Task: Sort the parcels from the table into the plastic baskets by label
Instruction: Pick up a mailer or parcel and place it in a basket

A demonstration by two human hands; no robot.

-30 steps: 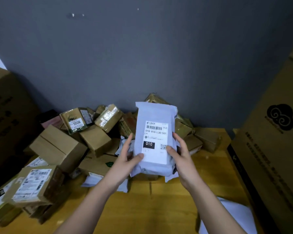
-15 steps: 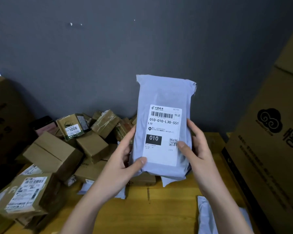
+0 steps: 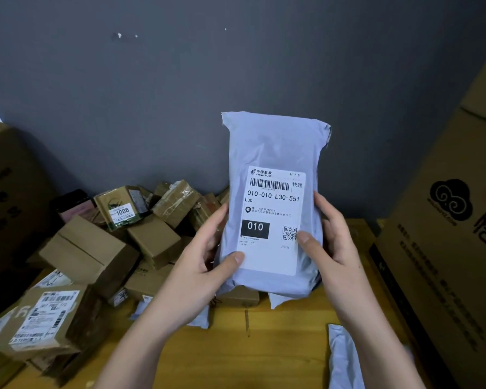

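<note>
A pale grey poly-bag parcel (image 3: 275, 153) is held upright in front of me, above the wooden table (image 3: 264, 346). Its white label reads 010-010-L30-551 with a black 010 box. My left hand (image 3: 205, 265) grips its lower left edge, thumb on the label's bottom corner. My right hand (image 3: 328, 245) grips the lower right edge, thumb beside the QR code. A heap of brown cardboard parcels (image 3: 152, 240) lies at the back left of the table, one marked 1006 (image 3: 122, 211). No plastic basket is in view.
A big printed carton (image 3: 446, 262) stands along the right edge of the table. Another large carton (image 3: 9, 192) rises at the left. A labelled box (image 3: 48, 318) sits at front left. A second grey bag (image 3: 345, 357) lies at front right. A dark wall (image 3: 208, 80) is behind.
Both hands have lifted the grey parcel up off the pile and closer to the camera, label facing me. The grip has stayed the same.
</note>
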